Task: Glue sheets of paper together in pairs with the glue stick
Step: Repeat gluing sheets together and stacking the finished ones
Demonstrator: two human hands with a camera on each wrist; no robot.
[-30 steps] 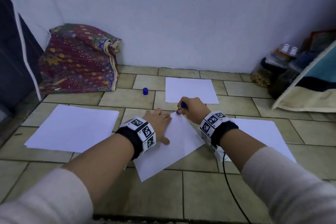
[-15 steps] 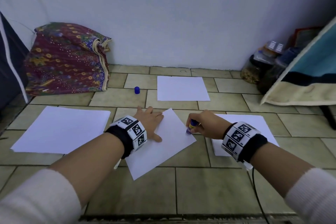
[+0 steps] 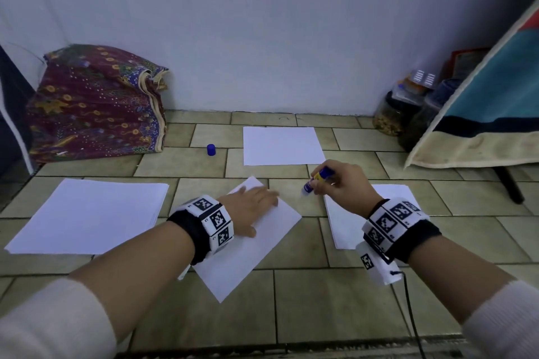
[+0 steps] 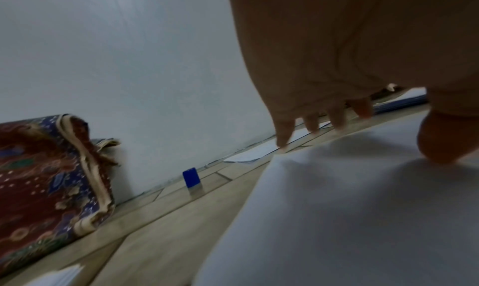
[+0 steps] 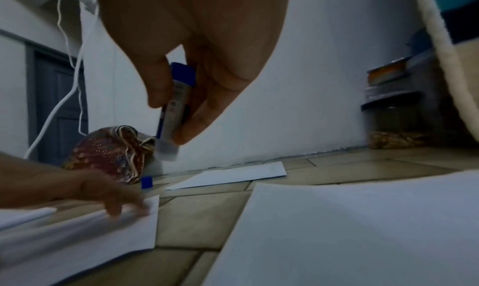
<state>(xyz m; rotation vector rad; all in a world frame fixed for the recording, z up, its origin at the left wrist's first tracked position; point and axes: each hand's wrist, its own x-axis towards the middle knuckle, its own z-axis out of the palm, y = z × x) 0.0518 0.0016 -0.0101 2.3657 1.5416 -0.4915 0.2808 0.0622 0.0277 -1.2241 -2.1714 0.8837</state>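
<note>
A white sheet (image 3: 262, 239) lies skewed on the tiled floor in front of me. My left hand (image 3: 250, 207) rests flat on its upper part, fingers straight (image 4: 311, 124). My right hand (image 3: 338, 183) hovers to the right of that sheet and pinches a blue and yellow glue stick (image 3: 316, 181), its white tip pointing down-left, lifted off the paper (image 5: 171, 114). The stick's blue cap (image 3: 211, 150) stands on the floor farther back. Beneath my right wrist lies a stack of white sheets (image 3: 344, 221).
A second paper stack (image 3: 87, 216) lies on the left and a single sheet (image 3: 283, 145) by the wall. A folded patterned cloth (image 3: 96, 108) sits at back left. Jars (image 3: 396, 114) and a hanging fabric edge (image 3: 478, 137) stand at right. A cable (image 3: 408, 309) trails from my right wrist.
My right hand drew the glue stick from the sheet's top corner down its right edge, then lifted it off and to the right. The left hand stayed on the sheet.
</note>
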